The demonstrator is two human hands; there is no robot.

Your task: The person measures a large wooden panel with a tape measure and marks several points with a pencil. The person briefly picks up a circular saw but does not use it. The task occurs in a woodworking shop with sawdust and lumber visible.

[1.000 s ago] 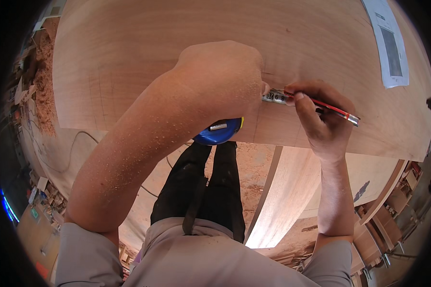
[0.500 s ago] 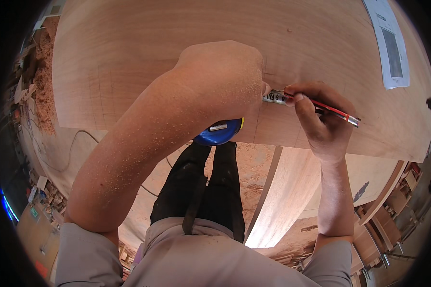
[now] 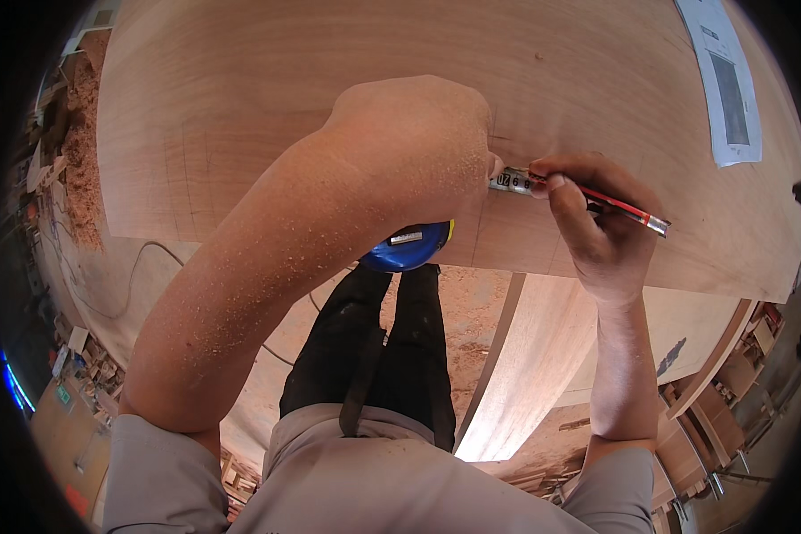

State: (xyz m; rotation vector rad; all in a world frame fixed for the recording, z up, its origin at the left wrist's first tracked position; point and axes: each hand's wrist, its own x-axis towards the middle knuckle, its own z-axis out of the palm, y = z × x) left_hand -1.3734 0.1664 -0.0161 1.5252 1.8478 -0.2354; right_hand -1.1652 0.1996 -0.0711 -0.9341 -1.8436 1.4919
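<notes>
A large plywood sheet (image 3: 347,71) lies flat in front of me. My left hand (image 3: 418,142), dusted with sawdust, is closed over a tape measure blade (image 3: 513,181) and presses it onto the wood. The blue tape measure case (image 3: 407,247) hangs at the sheet's near edge, under my left wrist. My right hand (image 3: 596,222) grips a red pencil (image 3: 610,201), whose tip touches the sheet right at the tape blade. Faint pencil lines run across the wood left of my arm.
A white printed paper (image 3: 725,80) lies on the sheet's far right. Below the sheet stand another curved wood panel (image 3: 534,374) and a sawdust-covered floor with a cable (image 3: 142,267). Wood offcuts and clutter line the left and right edges.
</notes>
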